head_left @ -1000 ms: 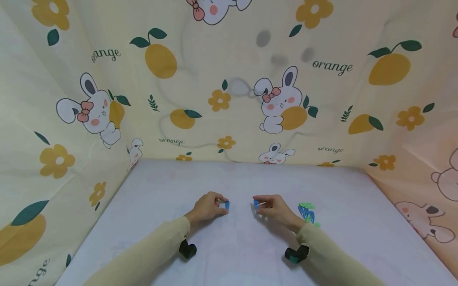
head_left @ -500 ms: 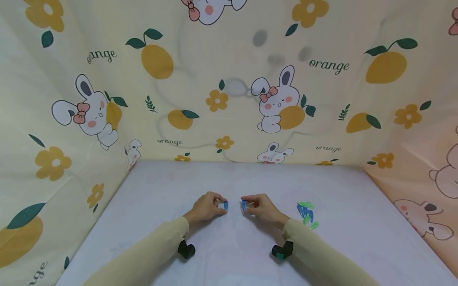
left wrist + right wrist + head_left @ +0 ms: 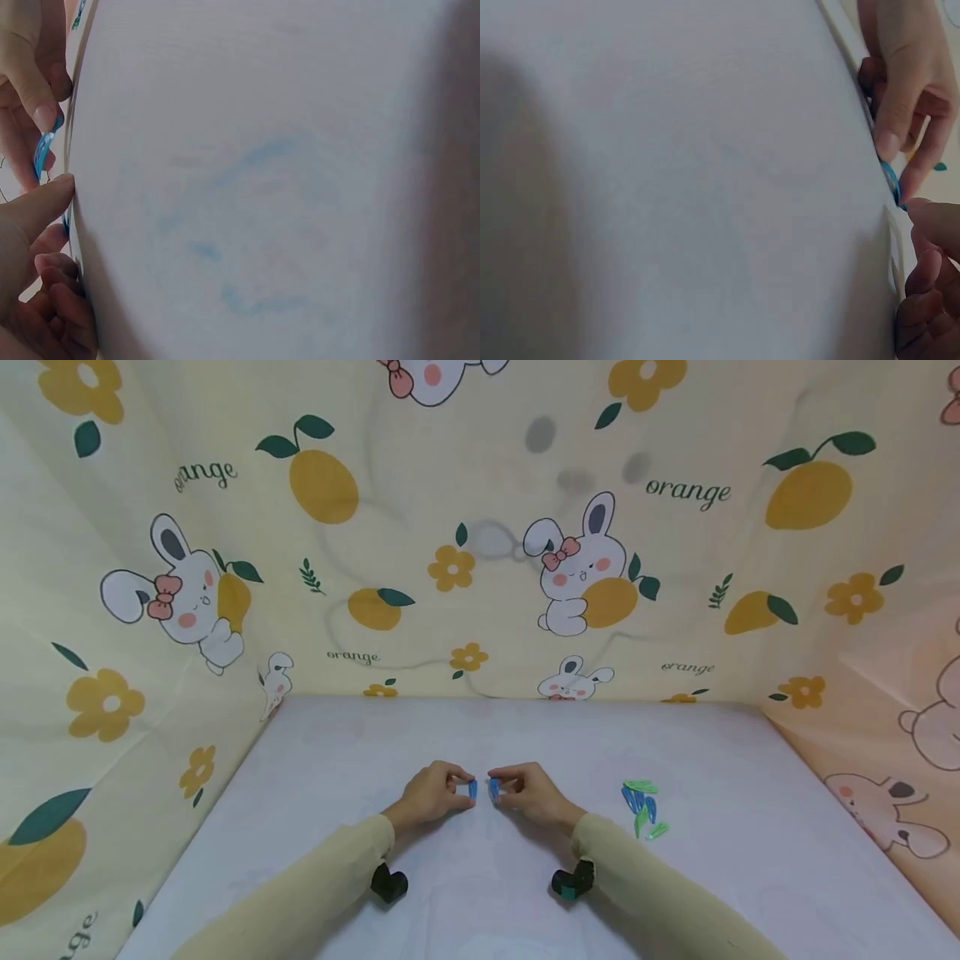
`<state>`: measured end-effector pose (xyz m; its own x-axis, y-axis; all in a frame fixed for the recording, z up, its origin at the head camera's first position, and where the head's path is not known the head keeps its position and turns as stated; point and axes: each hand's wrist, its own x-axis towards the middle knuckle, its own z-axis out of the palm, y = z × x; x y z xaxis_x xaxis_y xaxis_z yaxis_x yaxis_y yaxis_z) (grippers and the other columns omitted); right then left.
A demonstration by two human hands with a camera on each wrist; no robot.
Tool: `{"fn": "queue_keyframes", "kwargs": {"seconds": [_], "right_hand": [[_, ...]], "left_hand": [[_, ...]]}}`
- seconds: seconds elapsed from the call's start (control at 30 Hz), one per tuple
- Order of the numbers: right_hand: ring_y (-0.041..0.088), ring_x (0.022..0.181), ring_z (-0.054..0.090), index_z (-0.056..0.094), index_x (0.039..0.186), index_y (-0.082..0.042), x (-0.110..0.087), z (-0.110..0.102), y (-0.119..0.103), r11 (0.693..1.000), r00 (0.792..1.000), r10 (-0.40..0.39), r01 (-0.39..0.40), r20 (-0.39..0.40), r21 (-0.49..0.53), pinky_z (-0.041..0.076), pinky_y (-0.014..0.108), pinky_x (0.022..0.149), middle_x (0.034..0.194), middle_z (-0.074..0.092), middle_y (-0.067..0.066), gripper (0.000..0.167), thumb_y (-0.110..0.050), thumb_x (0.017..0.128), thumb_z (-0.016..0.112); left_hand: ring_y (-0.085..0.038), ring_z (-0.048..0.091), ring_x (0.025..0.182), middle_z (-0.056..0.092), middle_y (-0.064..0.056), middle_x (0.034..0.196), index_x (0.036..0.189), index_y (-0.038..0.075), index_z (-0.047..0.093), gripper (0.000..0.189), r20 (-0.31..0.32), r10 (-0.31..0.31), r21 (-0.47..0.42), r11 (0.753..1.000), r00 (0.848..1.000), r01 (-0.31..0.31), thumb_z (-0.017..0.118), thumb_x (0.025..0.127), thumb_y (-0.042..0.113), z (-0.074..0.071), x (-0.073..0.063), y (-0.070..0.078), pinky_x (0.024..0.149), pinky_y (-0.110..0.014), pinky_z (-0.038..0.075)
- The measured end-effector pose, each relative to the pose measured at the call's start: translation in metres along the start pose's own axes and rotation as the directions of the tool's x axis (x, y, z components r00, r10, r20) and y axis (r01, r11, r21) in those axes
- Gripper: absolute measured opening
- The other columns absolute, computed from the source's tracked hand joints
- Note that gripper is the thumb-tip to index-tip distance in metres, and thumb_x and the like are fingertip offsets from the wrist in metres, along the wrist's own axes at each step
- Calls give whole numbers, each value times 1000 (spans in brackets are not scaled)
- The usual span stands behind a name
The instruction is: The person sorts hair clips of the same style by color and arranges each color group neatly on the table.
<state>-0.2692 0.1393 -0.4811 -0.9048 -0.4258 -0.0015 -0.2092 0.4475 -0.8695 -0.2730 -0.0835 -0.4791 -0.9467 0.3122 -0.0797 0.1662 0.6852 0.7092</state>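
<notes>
Barely apart: blue clips (image 3: 494,788) (tabletop (image 3: 480,877) around)

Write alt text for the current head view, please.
A person's left hand pinches a blue clip, facing another blue clip pinched by the right hand, a gap between. Green clips and blue clips lie at right on a white table before bunny-printed fabric.
</notes>
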Motion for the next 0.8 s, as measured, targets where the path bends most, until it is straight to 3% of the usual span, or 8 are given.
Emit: {"fn": "queue_keyframes", "kwargs": {"seconds": [0.3, 0.47, 0.8], "right_hand": [[8, 60, 44, 68, 127, 1, 10, 14, -4, 998, 1000, -13, 12, -7, -67, 36, 20, 53, 113, 70, 17, 41, 3, 86, 73], [10, 64, 49, 69, 126, -1, 12, 16, -9, 993, 1000, 23, -25, -17, -116, 39, 20, 55, 108, 70, 14, 41, 2, 86, 75], [15, 78, 51, 72, 123, -5, 14, 16, -13, 977, 997, 66, -71, -30, -200, 41, 23, 65, 115, 67, 12, 37, -3, 86, 77]], "left_hand": [[-10, 40, 56, 47, 5, 63, 118, 12, 74, 39, 13, 14, -18, 1000, 1000, -14, 83, 84, 26, -1, 1, -2, 52, -25, 29], [-11, 42, 59, 49, 5, 65, 117, 12, 74, 37, 9, 13, -6, 1000, 1000, -13, 83, 84, 26, -2, 1, -2, 55, -25, 31], [-11, 43, 61, 50, 4, 67, 117, 12, 74, 37, 14, 0, -5, 1000, 1000, 1, 83, 84, 26, -3, 0, 1, 56, -25, 31]]}}
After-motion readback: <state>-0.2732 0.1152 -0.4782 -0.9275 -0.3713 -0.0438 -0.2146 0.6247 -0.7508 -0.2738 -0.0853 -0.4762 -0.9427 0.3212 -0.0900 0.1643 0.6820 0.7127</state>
